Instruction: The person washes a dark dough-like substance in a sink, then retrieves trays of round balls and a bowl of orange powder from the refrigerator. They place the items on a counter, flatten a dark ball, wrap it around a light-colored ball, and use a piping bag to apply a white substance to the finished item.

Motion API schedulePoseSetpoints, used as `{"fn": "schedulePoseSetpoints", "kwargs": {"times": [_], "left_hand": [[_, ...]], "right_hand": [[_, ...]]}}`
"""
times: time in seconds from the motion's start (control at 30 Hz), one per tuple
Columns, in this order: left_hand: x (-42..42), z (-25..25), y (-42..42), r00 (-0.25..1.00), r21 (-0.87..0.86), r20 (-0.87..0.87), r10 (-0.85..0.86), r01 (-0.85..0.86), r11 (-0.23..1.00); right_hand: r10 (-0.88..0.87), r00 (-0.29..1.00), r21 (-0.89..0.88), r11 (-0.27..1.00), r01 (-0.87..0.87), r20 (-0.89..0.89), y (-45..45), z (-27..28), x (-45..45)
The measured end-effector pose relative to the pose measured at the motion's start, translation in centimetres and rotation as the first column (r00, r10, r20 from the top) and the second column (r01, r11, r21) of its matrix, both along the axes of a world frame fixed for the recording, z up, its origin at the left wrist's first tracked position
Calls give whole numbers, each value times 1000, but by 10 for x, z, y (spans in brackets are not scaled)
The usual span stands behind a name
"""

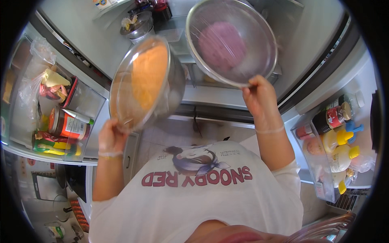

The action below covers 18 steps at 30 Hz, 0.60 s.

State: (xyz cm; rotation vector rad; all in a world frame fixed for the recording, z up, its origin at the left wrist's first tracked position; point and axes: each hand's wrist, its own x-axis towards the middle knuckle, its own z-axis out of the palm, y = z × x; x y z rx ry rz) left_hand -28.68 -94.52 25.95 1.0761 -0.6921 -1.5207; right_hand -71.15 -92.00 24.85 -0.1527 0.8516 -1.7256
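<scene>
My left hand (pixel 113 136) grips the near rim of a metal bowl (pixel 174 91), which is tilted steeply on its side. Clear film seems to span its mouth, and an orange mass, perhaps dough, (pixel 150 76) lies inside. With thumb and fingers, my right hand (pixel 259 95) pinches the near rim of a second metal bowl (pixel 261 57). Through stretched cling film a round purple mass, likely dough, (pixel 223 45) shows at its bottom. Both bowls are held up before an open refrigerator, the right one partly over its shelf (pixel 174 25).
Inside the refrigerator, a covered glass bowl (pixel 142 24) stands at the back left, near dark jars (pixel 162 10). Open doors flank me: the left door bin (pixel 88 100) holds jars and packets, the right door bin (pixel 316 170) several bottles. A drawer front (pixel 209 94) lies below.
</scene>
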Motion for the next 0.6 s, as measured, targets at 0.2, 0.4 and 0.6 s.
{"fn": "schedulePoseSetpoints", "kwargs": {"times": [0.2,0.4,0.6], "left_hand": [[11,-26,68,988,189,0,154,-151,970],[63,-71,73,978,253,99,183,-203,946],[67,-95,89,926,302,171,336,-374,877]], "right_hand": [[-9,997,79,997,15,-76,-134,11,9],[-187,582,-73,974,214,-791,-293,24,24],[-139,-801,-201,979,-24,-582,-359,23,-9]]}}
